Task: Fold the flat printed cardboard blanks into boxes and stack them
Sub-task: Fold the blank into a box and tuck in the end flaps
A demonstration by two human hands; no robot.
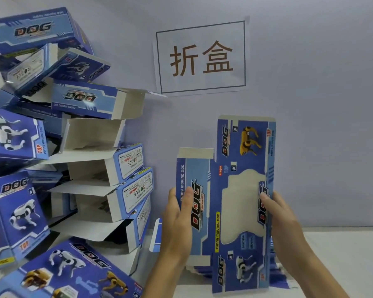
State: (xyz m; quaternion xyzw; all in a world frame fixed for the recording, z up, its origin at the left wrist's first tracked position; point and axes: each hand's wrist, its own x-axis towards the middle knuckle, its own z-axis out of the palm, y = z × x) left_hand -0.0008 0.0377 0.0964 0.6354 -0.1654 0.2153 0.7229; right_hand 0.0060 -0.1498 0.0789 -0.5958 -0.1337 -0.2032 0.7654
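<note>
Blue printed cardboard, one flat blank [228, 203], held upright in front of me above the desk [342, 254], long axis vertical, with a pale window cut-out in the middle panel. My left hand [177, 222] grips the blank's left edge, thumb lying on the printed face and the fingers behind it (those I can't see). My right hand [282, 220] grips the right edge the same way, thumb tip on the front near the "DOG" print. So both grips are pinching the blank, neither spread wide.

Handling, as a judgement: thin card, light, stiff along the panels but floppy at the score lines, and weakest around the window cut-out. It looks glossy, so probably a bit slippery under a thumb. I'd take hold on the solid side panels near the creases, not across the window or on the small end flaps, which would crease or tear easily. Popping it into a tube should need only gentle inward pressure from both edges.

Beneath the raised blank sits a stack of flat blanks [278, 276] on the desk, partly hidden behind my hands. Another blue-and-white piece [156, 235] pokes out behind my left wrist.

On the left is a tall pile of folded boxes [95, 147], stacked unevenly and leaning, many with end flaps open and white insides showing. More folded boxes lie tilted at bottom left.

On the lilac wall [321, 104] behind, a paper sign [201, 58] with two printed characters.
</note>
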